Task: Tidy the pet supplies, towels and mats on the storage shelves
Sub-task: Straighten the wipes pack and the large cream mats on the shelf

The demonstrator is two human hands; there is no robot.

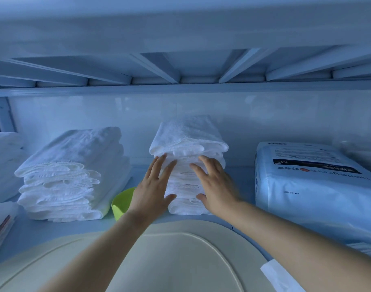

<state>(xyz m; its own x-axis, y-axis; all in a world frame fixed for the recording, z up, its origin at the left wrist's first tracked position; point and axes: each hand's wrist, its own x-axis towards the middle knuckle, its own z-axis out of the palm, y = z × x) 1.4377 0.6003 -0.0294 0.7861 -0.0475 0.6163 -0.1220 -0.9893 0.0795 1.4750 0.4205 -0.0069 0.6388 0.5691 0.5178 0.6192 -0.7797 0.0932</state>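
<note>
A: Hands?

B: Both on the centre towel stack (pixel 187 165). Left hand (pixel 153 188) flat against its near face, fingers spread, thumb out to the right low on the stack. Right hand (pixel 214 184) the same, mirrored, thumb pointing left. Neither grips; palms open, pressing the front edges. Both are a bit motion-blurred.

A: Stack state?

B: White folded towels, top one overhanging toward us. Sits mid-shelf (pixel 32 228), near the back wall. Lower front layers are covered by the hands, so I can't count the towels.

A: What else is on the shelf?

B: Left: a second, wider towel pile (pixel 73 175), layers fanned out at the near-left edge. Between the two piles sits a green bowl (pixel 122 202), tilted; its left side is hidden behind the wide pile and its right side behind the left wrist. Right: a blue-white pack (pixel 311 186), print upside down, "honeycare" is roughly legible, the rest too small to read. Its right end is cut off by the frame.

A: Edges?

B: Far left: a white bundle (pixel 3 163), cropped, can't tell what it is. Bottom left: a packet (pixel 1 226) with a reddish label, cropped. Near centre: a cream lid (pixel 176 260), large, rounded, forearms crossing over it, bottom cut off. Bottom right: a white sheet corner (pixel 277 277), unidentifiable. Far right, behind the pack: something pale, too blurred to make out.
</note>
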